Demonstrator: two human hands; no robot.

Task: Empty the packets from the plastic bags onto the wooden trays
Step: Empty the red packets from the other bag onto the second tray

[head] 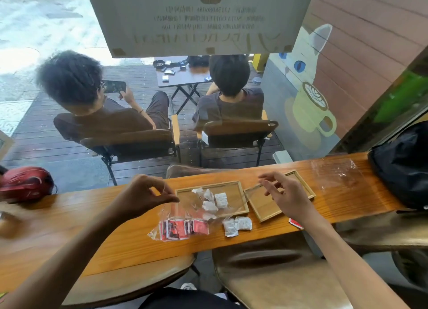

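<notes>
My left hand (148, 196) pinches one edge of a clear plastic bag (185, 213) above the left wooden tray (234, 184). My right hand (283, 196) pinches the bag's other edge over the right wooden tray (261, 206), which holds nothing. The bag hangs stretched between both hands. Several red packets (183, 230) sit in its low end, which rests on the counter in front of the left tray. Several white packets (220, 199) lie on the left tray. Two more white packets (236, 225) lie on the counter before the trays.
An empty clear bag (335, 173) lies flat on the wooden counter (92, 216) right of the trays. A black bag (403, 167) sits at the far right, a red helmet (25, 184) at the far left. One red packet (295, 223) lies by my right wrist. Behind the glass, two people sit.
</notes>
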